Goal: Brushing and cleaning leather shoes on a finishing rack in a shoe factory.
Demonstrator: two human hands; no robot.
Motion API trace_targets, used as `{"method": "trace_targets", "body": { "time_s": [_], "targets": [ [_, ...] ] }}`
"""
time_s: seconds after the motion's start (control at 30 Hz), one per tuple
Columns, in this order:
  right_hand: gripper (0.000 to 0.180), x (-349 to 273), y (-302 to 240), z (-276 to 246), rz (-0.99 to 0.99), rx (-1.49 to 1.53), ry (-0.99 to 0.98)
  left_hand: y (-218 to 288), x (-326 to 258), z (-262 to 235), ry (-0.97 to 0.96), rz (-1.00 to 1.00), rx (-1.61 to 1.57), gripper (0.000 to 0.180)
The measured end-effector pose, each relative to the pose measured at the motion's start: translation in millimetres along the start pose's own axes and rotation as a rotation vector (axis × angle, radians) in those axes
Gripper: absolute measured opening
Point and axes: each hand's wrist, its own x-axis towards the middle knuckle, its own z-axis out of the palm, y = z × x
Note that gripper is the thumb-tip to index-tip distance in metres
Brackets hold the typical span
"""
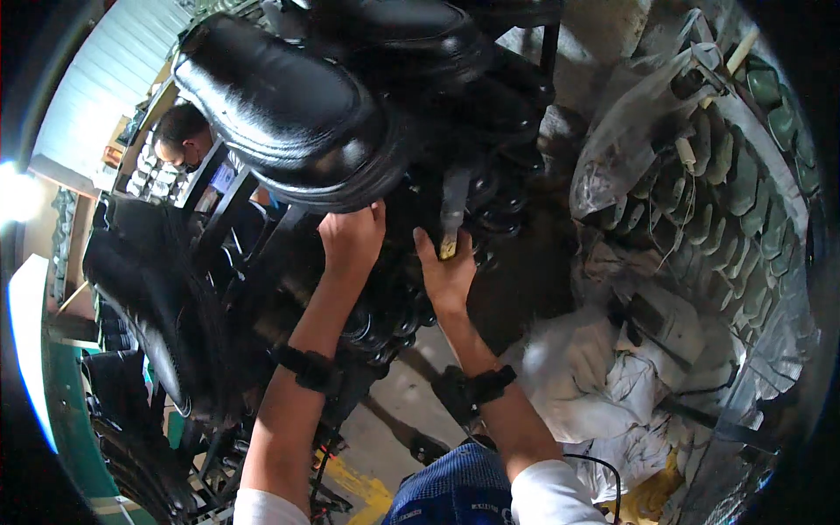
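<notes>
A glossy black shoe [262, 105] fills the upper left, its rounded toe and thick sole edge toward me. My left hand [353, 241] is closed at the underside of this toe, fingers curled against the sole edge. To its right, my right hand [450, 267] is closed round a flat-bladed tool [454, 201], with a wide grey blade pointing up and a yellow part at the grip. The blade stands apart from the shoe in my left hand, in front of dark shoes. Its exact kind is unclear.
More black shoes [411, 35] crowd a dark rack behind and below. Tall black boots [144, 297] stand at the left; beyond them a person [182, 138] bends down. At the right are clear plastic with many grey-green sole-shaped pieces [739, 166] and pale cloth sacks [569, 367].
</notes>
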Motion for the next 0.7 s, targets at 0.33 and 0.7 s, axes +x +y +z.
{"method": "trace_targets", "body": {
  "time_s": [0.33, 0.7],
  "targets": [
    [0.05, -2.0, 4.7, 1.7, -0.039, 0.078, 0.009, -8.8, 17.8, 15.0, 0.144, 0.2, 0.082, 0.013],
    [0.055, 0.8, 11.9, 5.8, -0.118, 0.11, 0.067, -3.6, 19.1, 6.7, -0.319, -0.166, -0.072, 0.016]
  ]
}}
